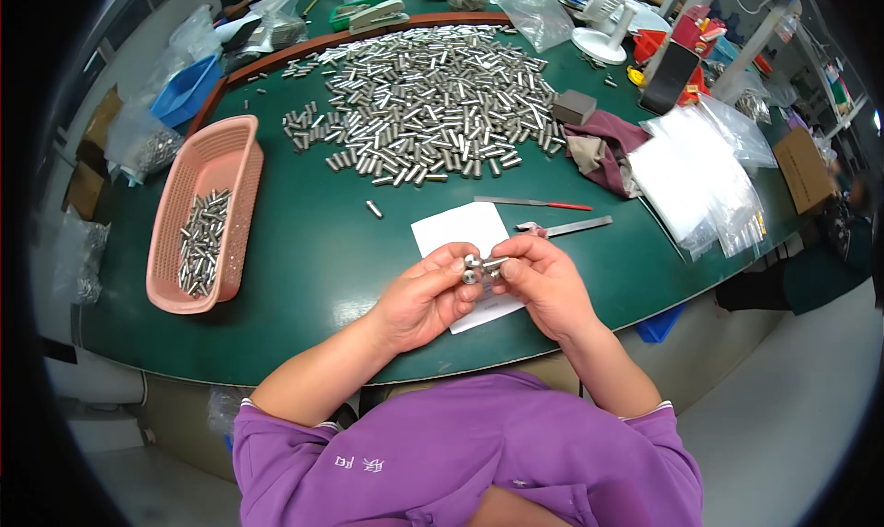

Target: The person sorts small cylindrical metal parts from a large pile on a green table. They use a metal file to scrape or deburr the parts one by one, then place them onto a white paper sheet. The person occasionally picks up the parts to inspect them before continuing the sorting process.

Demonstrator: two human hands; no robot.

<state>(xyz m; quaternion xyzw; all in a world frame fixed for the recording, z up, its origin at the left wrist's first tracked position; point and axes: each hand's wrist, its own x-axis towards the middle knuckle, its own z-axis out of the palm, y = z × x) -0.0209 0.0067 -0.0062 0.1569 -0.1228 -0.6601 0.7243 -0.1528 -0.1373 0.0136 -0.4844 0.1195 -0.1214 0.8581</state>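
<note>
My left hand [425, 295] is closed on small metal cylinders [471, 275], their round ends facing up between thumb and fingers. Beside it my right hand [545, 283] pinches another shiny metal cylinder [495, 263], and the two hands nearly meet. Both are above a white paper sheet [460, 228] on the green table [313, 260]. Just beyond the hands lie a thin file with a red handle [569, 206] and a flat metal tool [580, 225] with a reddish wrapping. A single loose cylinder [374, 208] rests to the left of the paper.
A large pile of metal cylinders [433, 104] covers the far middle of the table. At left stands a pink basket [247, 177] partly filled with cylinders. To the right are a maroon cloth [603, 154], a grey block [574, 106], plastic bags [700, 173] and a white fan [603, 39].
</note>
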